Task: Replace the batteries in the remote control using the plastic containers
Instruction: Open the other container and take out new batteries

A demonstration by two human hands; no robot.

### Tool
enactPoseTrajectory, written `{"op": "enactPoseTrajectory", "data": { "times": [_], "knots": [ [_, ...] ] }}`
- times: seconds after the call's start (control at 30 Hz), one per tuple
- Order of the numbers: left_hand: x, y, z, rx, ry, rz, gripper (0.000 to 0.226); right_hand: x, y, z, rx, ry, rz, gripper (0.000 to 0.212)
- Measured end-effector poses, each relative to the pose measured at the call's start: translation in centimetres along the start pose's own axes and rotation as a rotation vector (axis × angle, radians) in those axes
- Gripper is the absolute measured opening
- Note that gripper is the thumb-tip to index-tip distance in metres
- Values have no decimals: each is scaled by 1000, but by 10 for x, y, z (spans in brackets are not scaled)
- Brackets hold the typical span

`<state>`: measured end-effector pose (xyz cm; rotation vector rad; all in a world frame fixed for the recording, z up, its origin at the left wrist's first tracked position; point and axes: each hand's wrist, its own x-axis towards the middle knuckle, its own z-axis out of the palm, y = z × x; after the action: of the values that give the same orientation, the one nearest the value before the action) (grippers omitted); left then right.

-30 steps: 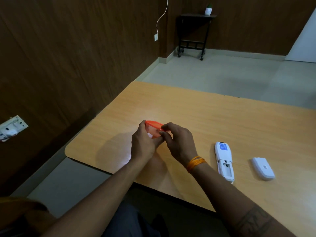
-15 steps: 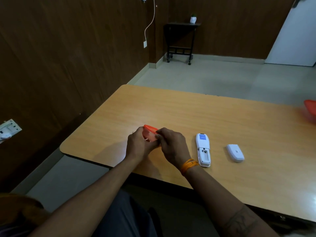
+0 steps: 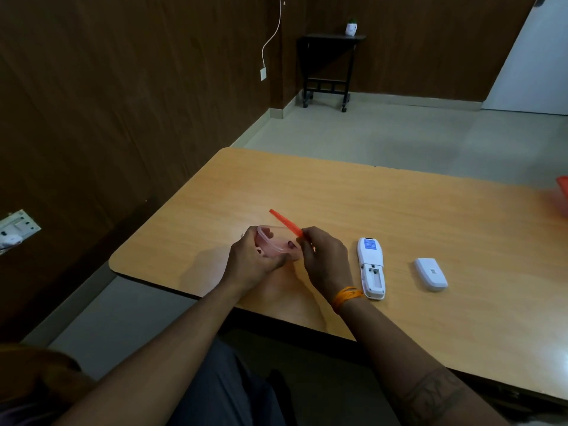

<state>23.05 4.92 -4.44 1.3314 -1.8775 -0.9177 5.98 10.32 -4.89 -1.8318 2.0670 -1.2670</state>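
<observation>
The orange lid point(image 3: 285, 222), closed half a second ago, is now lifted off by the right hand point(image 3: 322, 256); the left hand point(image 3: 255, 261) clamps the clear container point(image 3: 273, 245) above the desk point(image 3: 399, 210). The remote control point(image 3: 371, 267) lies just right.

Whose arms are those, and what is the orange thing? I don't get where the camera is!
The camera sits on a person's head and looks down, so you see their own two arms. The left hand holds a small clear tub. The right hand lifts its orange lid, seen edge-on. On the wooden table lies a white remote, back side up, its battery slot open. Beside it, apart, lies the battery cover. At the far right edge something else orange peeks in, too cut off to tell.
</observation>
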Motion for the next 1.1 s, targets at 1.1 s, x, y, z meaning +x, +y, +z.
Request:
{"op": "enactPoseTrajectory", "data": {
  "times": [1.1],
  "knots": [
    [18,-34,-16,549,-60,-201,135,37,29,-3,-229,19,261,34]
  ]
}}
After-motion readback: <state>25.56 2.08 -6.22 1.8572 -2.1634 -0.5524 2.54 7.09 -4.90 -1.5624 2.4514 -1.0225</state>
